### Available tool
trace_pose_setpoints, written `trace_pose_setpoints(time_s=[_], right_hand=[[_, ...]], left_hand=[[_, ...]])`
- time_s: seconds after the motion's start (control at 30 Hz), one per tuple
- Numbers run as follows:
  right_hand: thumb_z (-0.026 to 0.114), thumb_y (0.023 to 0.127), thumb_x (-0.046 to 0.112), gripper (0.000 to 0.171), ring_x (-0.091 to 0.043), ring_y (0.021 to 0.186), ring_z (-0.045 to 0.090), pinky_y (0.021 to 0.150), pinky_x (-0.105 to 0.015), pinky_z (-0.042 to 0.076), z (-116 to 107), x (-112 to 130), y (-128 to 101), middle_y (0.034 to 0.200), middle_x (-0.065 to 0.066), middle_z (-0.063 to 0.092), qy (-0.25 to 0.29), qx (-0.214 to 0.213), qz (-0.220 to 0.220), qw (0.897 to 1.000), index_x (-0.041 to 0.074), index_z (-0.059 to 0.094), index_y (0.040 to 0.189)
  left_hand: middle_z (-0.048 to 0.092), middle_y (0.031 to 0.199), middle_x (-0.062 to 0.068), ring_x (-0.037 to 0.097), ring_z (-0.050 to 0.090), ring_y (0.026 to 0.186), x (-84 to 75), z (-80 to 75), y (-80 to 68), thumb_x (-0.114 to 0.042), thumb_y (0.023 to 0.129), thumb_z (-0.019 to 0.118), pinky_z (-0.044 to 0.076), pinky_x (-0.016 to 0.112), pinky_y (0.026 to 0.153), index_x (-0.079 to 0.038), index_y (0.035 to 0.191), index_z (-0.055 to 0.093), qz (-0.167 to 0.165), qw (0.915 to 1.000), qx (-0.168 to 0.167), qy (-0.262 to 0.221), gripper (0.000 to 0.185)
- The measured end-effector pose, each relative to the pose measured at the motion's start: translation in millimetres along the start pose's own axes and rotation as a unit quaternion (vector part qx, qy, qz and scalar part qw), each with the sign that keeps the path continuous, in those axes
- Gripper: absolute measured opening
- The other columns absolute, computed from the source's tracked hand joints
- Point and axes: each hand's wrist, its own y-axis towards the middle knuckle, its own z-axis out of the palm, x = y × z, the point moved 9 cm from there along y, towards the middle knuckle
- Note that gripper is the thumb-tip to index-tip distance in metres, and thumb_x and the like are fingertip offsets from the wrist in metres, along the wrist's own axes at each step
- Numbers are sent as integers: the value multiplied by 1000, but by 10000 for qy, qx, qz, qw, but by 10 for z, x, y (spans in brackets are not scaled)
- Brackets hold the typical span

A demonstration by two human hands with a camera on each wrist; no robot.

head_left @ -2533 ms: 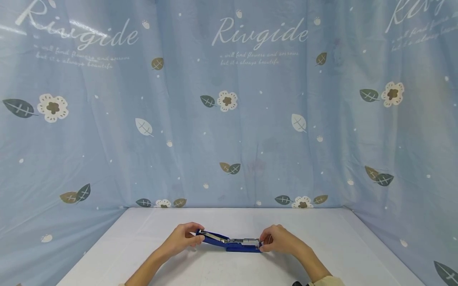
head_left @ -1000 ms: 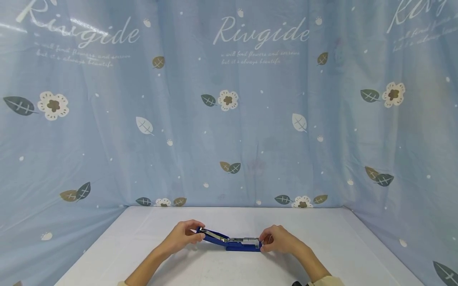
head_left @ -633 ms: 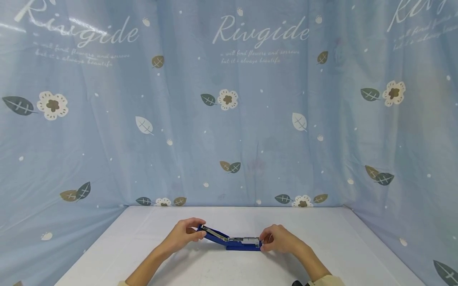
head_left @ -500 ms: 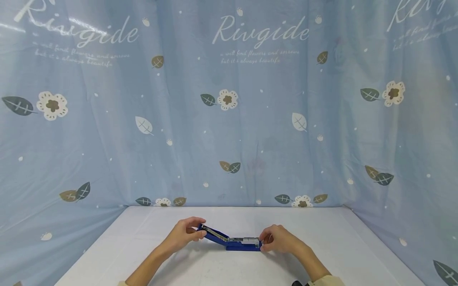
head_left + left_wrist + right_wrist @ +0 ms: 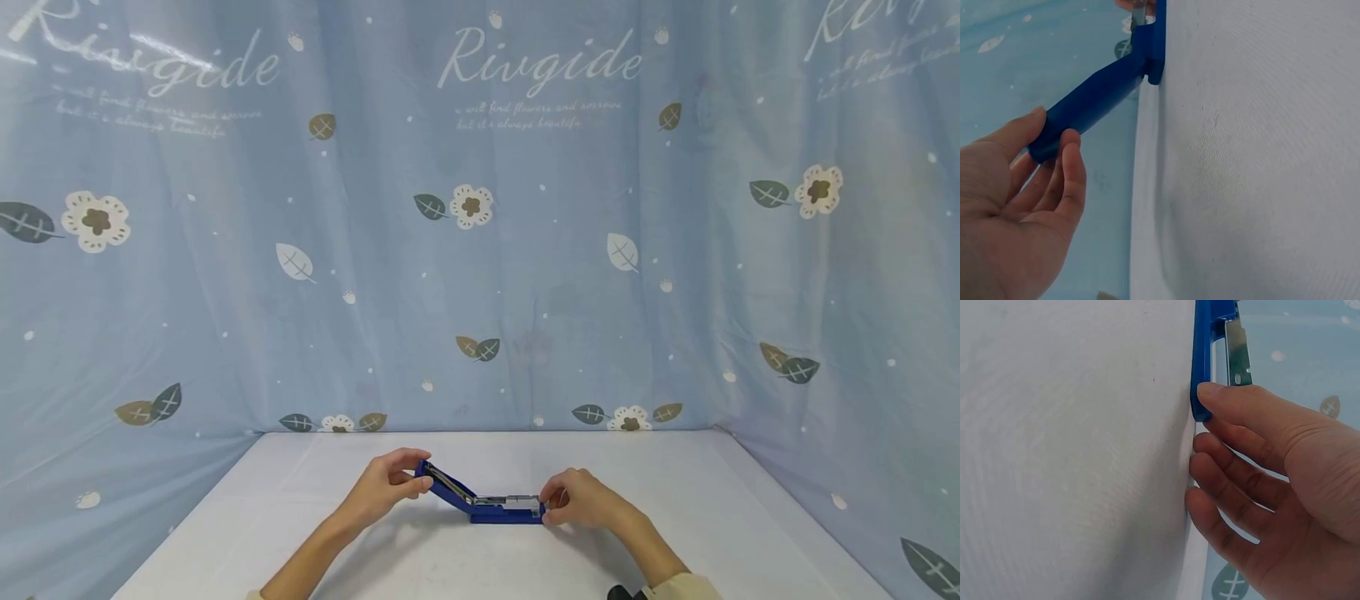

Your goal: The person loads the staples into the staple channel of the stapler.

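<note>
A blue stapler (image 5: pixel 483 498) lies opened out on the white counter (image 5: pixel 705 517), between the two hands. The left hand (image 5: pixel 381 490) has its grip clamped on the free end of the stapler's blue top arm (image 5: pixel 1094 100): the left-wrist view shows the thumb on one side of that arm and the fingers (image 5: pixel 1071 175) curled against the other. From this grip the arm slopes down and away to the hinge, so the held end stands clear of the counter while the far end meets the base.

The right hand (image 5: pixel 581 500) is at the opposite end, on the base (image 5: pixel 1205 356), which sits flat on the counter. Its forefinger (image 5: pixel 1254 409) is laid over the tip of the base and the metal staple channel (image 5: pixel 1237 353) just beyond it, while the other fingers rest loosely bent beside the base end, touching the counter. This grip presses down rather than closing around anything; the thumb is hidden, so whether it pinches the base cannot be told.

Behind both hands, well beyond the stapler, hangs a pale blue curtain (image 5: pixel 525 250) printed with flowers, leaves and the word "Rivgide".
</note>
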Motion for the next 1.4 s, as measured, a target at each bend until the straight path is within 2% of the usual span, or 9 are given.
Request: trace_pose_setpoints(time_s=[0.3, 0.5, 0.63, 0.9, 1.23, 1.4], right_hand=[[81, 79, 16, 21, -8, 71, 57, 63, -20, 47, -6, -3, 16, 81, 4, 68, -6, -37, -118, 9999, 8, 73, 97], [81, 77, 16, 23, -8, 71, 57, 63, -20, 47, 10, -15, 26, 81, 4, 68, 17, -32, -162, 9999, 7, 73, 97], [81, 77, 15, 22, -9, 71, 57, 63, -20, 46, 15, -8, 18, 81, 3, 68, -3, -39, -133, 9999, 7, 73, 96], [81, 78, 14, 21, -10, 71, 57, 63, -20, 46, 14, 1, 15, 81, 2, 68, 8, -24, -118, 9999, 7, 73, 96], [81, 78, 15, 22, -10, 71, 56, 63, -20, 46, 15, -6, 13, 81, 3, 68, 1, -44, -50, 10000, 7, 73, 96], [81, 77, 15, 22, -10, 71, 56, 63, -20, 46, 13, -6, 5, 81, 2, 68, 13, -69, -74, 9999, 7, 73, 95]], left_hand=[[69, 110, 19, 9, 71, 86, -90, 24, 53, -22, 88, 73, 58, 24, 75, -5, 125, 62, 104, 9998, -145, 32, 42], [70, 113, 14, 17, 69, 97, -127, 71, 81, -25, 88, 74, 55, 19, 79, -11, 124, 64, -47, 9996, -234, 152, 40], [71, 113, 10, 19, 68, 101, -179, 135, 134, -28, 88, 74, 55, 19, 80, -14, 123, 65, 0, 9995, -230, 207, 39], [73, 108, 6, 13, 67, 99, -263, 255, 235, -29, 88, 74, 53, 20, 84, -14, 123, 65, 127, 9995, -203, 202, 39], [72, 110, 6, 19, 66, 101, -277, 347, 281, -28, 88, 73, 54, 21, 82, -14, 123, 64, 51, 9998, -178, 29, 39], [72, 111, 4, 17, 65, 103, -318, 408, 305, -29, 89, 73, 52, 20, 85, -15, 123, 64, 92, 9998, -143, 70, 38]])
